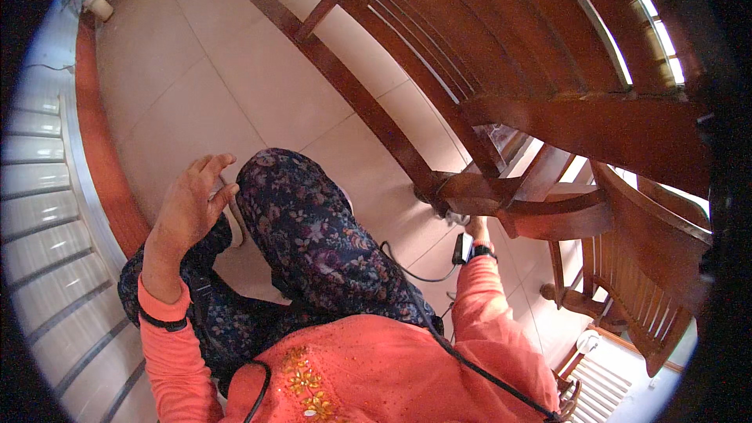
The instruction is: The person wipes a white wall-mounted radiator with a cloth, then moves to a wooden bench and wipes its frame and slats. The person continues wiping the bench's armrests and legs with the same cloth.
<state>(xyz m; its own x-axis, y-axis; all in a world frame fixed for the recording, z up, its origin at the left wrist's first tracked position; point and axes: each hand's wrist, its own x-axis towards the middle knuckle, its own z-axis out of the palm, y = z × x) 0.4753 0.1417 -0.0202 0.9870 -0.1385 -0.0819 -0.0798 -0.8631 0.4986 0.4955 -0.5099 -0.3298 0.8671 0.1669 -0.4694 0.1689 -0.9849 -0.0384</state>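
My left hand is raised beside my left knee, its fingers apart, with nothing in it. On the right, my right hand reaches down beside the curved foot of a dark wooden bench. Its fingers lie against a greyish thing, perhaps a cloth, partly hidden under the wood; whether it is gripped does not show. A small black device with a cable sits by my right wrist. Both wrists wear black bands over coral sleeves. My knees are bent, in dark floral trousers.
The wooden bench seat and its long lower rail run along the upper right. A slatted wooden chair stands at the right. Pale floor tiles lie ahead. At the left is a red-brown baseboard below a ribbed pale panel.
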